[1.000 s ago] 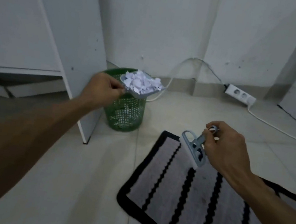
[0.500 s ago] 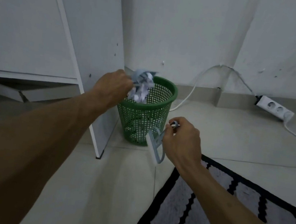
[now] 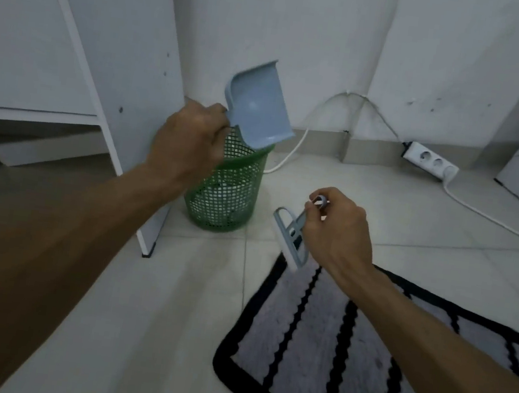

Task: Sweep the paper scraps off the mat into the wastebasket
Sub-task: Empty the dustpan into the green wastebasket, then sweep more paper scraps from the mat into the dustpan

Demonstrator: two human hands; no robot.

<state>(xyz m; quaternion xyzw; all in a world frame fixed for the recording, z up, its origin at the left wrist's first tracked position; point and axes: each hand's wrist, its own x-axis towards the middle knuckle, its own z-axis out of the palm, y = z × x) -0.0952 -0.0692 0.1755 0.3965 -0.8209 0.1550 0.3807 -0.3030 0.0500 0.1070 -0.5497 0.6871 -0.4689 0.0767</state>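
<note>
My left hand grips the handle of a small blue-grey dustpan, held tilted over the rim of the green mesh wastebasket. The pan holds no scraps. White paper scraps show through the basket's mesh. My right hand holds a small blue-grey hand brush by its handle, above the near corner of the grey mat with black wavy stripes. No scraps show on the visible part of the mat.
A white cabinet panel stands just left of the basket. A white power strip lies by the far wall, its cables running along the tiled floor toward the basket and to the right.
The dustpan was full of scraps over the basket, then tipped; now it is turned up and bare, with the scraps inside the basket. My right hand keeps the brush near the mat.
</note>
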